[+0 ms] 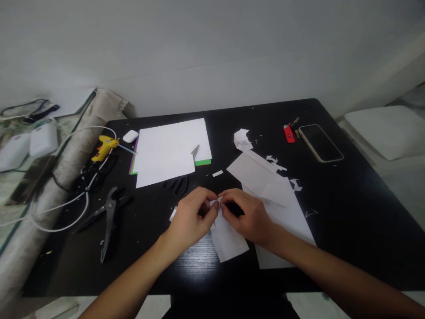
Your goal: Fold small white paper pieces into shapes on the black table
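Both hands meet over the near middle of a black table (348, 212). My left hand (191, 217) and my right hand (247, 215) each pinch the top edge of a small white paper piece (229, 239), fingertips almost touching. The paper hangs down from the fingers onto the table. Under my right wrist lie larger white sheets (265, 181). Black scissors (179, 181) rest just beyond my left hand, partly under a stack of paper.
A stack of white, green and purple sheets (169, 150) lies at the back left, beside a yellow glue gun (103, 147), a white earbud case (130, 136), pliers (108, 217) and cables. Paper scraps (242, 139), a red lighter (288, 133) and a phone (320, 142) sit at the back right.
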`<state>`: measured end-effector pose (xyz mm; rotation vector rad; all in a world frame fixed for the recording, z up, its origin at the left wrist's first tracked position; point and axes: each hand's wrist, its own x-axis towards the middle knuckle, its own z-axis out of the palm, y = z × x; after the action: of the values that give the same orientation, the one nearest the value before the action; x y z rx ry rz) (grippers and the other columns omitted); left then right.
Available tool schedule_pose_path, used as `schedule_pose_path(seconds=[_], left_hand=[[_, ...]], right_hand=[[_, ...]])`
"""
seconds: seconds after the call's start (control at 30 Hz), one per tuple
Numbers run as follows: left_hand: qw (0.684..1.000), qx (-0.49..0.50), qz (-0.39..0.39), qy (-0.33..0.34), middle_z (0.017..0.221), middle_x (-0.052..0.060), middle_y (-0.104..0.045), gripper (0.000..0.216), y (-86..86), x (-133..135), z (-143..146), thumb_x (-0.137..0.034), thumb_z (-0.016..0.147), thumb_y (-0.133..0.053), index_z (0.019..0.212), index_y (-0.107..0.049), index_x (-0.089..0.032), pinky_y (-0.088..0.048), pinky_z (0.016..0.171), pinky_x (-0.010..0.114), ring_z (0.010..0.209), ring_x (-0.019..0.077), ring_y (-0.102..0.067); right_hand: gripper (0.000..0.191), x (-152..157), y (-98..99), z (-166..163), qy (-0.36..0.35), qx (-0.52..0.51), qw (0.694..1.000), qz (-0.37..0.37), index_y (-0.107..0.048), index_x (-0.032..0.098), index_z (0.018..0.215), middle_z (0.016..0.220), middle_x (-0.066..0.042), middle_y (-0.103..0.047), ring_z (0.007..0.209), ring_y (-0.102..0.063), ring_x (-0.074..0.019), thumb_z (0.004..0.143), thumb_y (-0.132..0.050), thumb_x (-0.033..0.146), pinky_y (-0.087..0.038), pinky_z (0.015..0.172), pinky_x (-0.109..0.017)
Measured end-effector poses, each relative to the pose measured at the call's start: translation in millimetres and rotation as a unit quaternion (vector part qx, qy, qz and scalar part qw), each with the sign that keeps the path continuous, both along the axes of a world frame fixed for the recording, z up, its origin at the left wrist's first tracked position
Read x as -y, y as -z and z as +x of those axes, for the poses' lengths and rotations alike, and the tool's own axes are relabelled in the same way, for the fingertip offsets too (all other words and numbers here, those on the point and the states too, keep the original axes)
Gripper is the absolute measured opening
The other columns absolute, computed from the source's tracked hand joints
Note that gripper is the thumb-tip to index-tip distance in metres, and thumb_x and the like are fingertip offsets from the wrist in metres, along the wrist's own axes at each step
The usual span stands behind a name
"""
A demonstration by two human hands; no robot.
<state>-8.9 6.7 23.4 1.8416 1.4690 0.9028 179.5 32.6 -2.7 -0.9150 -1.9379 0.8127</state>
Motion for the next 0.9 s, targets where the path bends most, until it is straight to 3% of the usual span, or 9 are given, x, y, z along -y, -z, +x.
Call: schedule_pose_path(seconds=[0.17, 0.3, 0.4, 0.6, 0.73, 0.9], left_hand=[[1.000, -0.007, 0.008, 0.015, 0.080, 0.001, -0.063, 0.006, -2.3, -1, -1, -0.017, 0.093, -0.062, 0.093, -0.067, -0.020, -0.048, 0.061, 0.025, 0.068, 0.0137, -0.060], [1.000, 0.000, -0.002, 0.025, 0.086, 0.003, -0.067, 0.011, -5.6, -1, -2, -0.019, 0.097, -0.058, 0.095, -0.069, -0.019, -0.051, 0.065, 0.027, 0.073, 0.0151, -0.063], [0.999, 0.017, -0.011, 0.034, 0.098, 0.005, -0.071, 0.017, -7.5, -2, -5, -0.018, 0.099, -0.054, 0.107, -0.069, -0.020, -0.054, 0.071, 0.030, 0.081, 0.0170, -0.067], [0.996, 0.023, -0.017, 0.081, 0.108, 0.006, -0.071, 0.036, -8.3, -2, -11, -0.006, 0.094, -0.047, 0.120, -0.065, -0.022, -0.056, 0.082, 0.034, 0.095, 0.0198, -0.068], [0.996, 0.028, -0.060, 0.057, 0.105, 0.006, -0.070, 0.045, -6.4, -2, -7, -0.005, 0.085, -0.056, 0.127, -0.055, -0.022, -0.057, 0.066, 0.027, 0.086, 0.0184, -0.069], [0.993, 0.039, -0.084, 0.067, 0.102, 0.004, -0.068, 0.053, -2.5, 0, -1, -0.011, 0.085, -0.065, 0.133, -0.045, -0.023, -0.059, 0.070, 0.028, 0.082, 0.0161, -0.069]], right_hand=[[0.004, -2, -3.1, 0, 0.007, -0.025, 0.994, -0.109, -0.068, 0.023, 0.090, 0.093, -0.005, -0.077, 0.082, -0.075, -0.0213, 0.090, -0.067, 0.020, -0.062, 0.073, -0.036], [0.002, -4, -7.5, 0, 0.003, -0.055, 0.968, -0.245, -0.071, 0.021, 0.085, 0.083, -0.003, -0.076, 0.073, -0.073, -0.0193, 0.086, -0.071, 0.023, -0.060, 0.067, -0.032], [0.004, -7, -10.6, 0, 0.013, -0.066, 0.950, -0.304, -0.071, 0.021, 0.081, 0.079, -0.002, -0.075, 0.070, -0.070, -0.0186, 0.083, -0.072, 0.024, -0.058, 0.064, -0.031], [0.007, -10, -6.7, 0, 0.025, -0.083, 0.936, -0.342, -0.072, 0.021, 0.078, 0.076, -0.002, -0.073, 0.070, -0.068, -0.0183, 0.079, -0.075, 0.027, -0.055, 0.065, -0.030], [0.012, -12, 0.1, -1, 0.036, -0.111, 0.926, -0.359, -0.068, 0.021, 0.076, 0.073, -0.001, -0.070, 0.069, -0.066, -0.0174, 0.076, -0.077, 0.029, -0.053, 0.063, -0.029], [0.033, -13, -2.5, -3, 0.042, -0.160, 0.900, -0.402, -0.070, 0.022, 0.105, 0.081, -0.001, -0.072, 0.072, -0.068, -0.0175, 0.073, -0.077, 0.028, -0.053, 0.064, -0.029]])
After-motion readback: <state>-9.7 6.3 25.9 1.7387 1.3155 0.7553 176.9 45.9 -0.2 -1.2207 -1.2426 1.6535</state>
